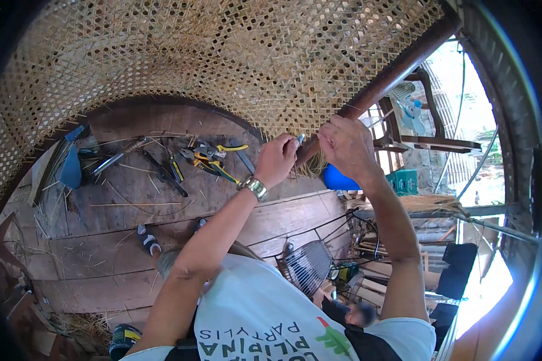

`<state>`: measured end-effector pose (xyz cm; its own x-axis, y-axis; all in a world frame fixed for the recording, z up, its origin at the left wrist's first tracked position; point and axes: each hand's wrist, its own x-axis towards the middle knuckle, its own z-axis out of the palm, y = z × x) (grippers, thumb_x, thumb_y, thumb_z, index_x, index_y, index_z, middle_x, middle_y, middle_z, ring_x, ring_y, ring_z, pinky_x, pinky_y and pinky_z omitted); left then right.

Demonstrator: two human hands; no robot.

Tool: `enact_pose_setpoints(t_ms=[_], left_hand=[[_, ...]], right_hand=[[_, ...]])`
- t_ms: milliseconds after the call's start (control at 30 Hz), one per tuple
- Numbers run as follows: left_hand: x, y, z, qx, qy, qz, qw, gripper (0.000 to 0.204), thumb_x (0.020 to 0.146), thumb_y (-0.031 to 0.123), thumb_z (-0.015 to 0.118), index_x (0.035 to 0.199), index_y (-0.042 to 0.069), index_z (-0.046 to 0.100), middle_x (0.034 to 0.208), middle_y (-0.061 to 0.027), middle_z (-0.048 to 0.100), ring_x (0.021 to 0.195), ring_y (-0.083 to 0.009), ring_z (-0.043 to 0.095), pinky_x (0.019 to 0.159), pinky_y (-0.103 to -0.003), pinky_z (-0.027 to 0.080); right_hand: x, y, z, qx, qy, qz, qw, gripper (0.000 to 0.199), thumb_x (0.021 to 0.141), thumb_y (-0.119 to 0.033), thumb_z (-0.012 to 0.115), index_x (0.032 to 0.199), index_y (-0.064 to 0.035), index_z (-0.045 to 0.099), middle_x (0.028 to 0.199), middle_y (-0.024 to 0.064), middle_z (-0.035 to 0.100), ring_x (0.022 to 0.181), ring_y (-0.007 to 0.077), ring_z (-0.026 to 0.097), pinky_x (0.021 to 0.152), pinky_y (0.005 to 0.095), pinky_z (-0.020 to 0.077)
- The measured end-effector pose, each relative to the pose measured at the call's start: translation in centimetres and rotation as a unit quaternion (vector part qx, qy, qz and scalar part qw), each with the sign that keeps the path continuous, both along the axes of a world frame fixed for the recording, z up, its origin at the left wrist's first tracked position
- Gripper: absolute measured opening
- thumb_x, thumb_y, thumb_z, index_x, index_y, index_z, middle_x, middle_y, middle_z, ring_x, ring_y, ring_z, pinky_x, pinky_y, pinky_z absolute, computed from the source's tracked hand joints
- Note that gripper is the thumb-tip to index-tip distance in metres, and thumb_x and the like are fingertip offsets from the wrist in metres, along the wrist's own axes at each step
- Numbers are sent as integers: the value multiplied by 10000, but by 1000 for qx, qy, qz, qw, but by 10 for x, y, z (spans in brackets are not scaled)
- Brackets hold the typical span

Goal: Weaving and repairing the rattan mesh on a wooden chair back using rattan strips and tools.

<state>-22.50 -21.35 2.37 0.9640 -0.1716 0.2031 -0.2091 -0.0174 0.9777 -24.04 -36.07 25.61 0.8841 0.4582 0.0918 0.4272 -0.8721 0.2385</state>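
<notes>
Centre frame: left hand (pixel 277 159) pinches a small metal tool (pixel 299 139); right hand (pixel 346 144) grips the dark wooden rail (pixel 391 75). Cane webbing (pixel 223 54) looks largely woven; loose strand ends (pixel 312 167) at the rail remain unfinished.

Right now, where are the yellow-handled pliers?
In the head view, the yellow-handled pliers lie on the wooden boards left of centre, just left of the left hand, beside other hand tools and below the woven cane panel.

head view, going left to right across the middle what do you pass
blue dustpan → black-handled tool → yellow-handled pliers → left hand → right hand → wooden chair
</notes>
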Motion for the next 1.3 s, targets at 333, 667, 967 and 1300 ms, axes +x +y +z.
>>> enact_pose_setpoints(t_ms=[333,667,967,1300], left_hand=[[-2,-15,-15,-25,-50,-12,998,266,1309,281,774,1318,26,850,962,-166,891,732,-304,839,709,-466,662],[-15,-22,-11,43,-108,70,991,188,1274,236,806,1367,73,810,1168,-201,914,983,-483,896,823,-597,703],[-11,-23,-17,22,-148,121,981,217,1301,264,776,1321,52,816,1086,-195,890,898,-453,879,779,-568,672],[8,-7,-10,-71,59,3,996,536,1239,497,872,1029,7,818,804,-202,815,731,-433,807,681,-528,611]], right_hand=[[6,-2,-4,-42,-2,4,999,67,1048,-145,863,1022,-101,821,1086,106,770,1085,362,806,968,561,593],[5,-19,-24,-84,-12,28,996,39,1058,-146,779,1064,-122,810,1122,91,776,1110,354,804,989,546,589],[2,-11,-50,-75,-21,50,996,60,1036,-158,789,1077,-116,800,1143,110,768,1115,374,790,984,559,583],[-15,11,0,20,-80,1,997,296,1105,-232,893,1357,-89,830,1361,161,791,1318,428,782,1141,608,610]])
